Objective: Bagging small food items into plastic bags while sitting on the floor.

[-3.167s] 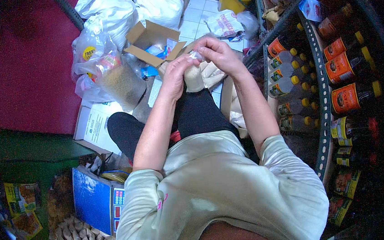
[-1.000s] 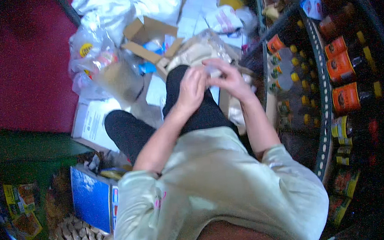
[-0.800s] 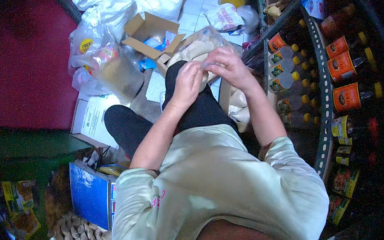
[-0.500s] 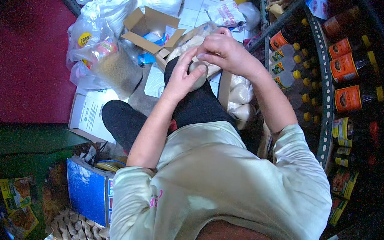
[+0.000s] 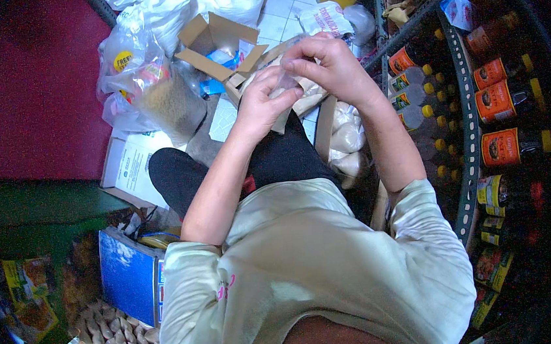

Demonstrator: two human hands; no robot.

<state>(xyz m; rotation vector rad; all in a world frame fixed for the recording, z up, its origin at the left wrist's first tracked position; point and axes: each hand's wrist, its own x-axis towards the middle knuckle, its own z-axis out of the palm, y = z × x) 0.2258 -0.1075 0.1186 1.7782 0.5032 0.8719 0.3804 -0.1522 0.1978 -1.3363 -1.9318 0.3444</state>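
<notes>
Over my lap, a small clear plastic bag (image 5: 280,123) with pale contents hangs partly hidden behind my fingers. My left hand (image 5: 262,106) is wrapped round its body, thumb pointing right. Higher and to the right, my right hand (image 5: 324,68) pinches the thin, see-through upper plastic of the same bag. Just beyond the hands lies an opened carton (image 5: 235,84) with pale goods in it. Right of my knee, a long box holds several filled, rounded clear bags (image 5: 346,138).
Brown carton (image 5: 198,38) stands open ahead, beside white sacks (image 5: 228,2) and a large bag of grain (image 5: 171,106). Bottles (image 5: 495,101) fill the metal shelf (image 5: 469,175) on my right. A blue scale (image 5: 127,276) and several small filled packets (image 5: 123,339) sit at my left.
The bag has turned and slipped lower behind my left hand. My right hand has shifted slightly, with clear plastic now showing stretched between the two hands.
</notes>
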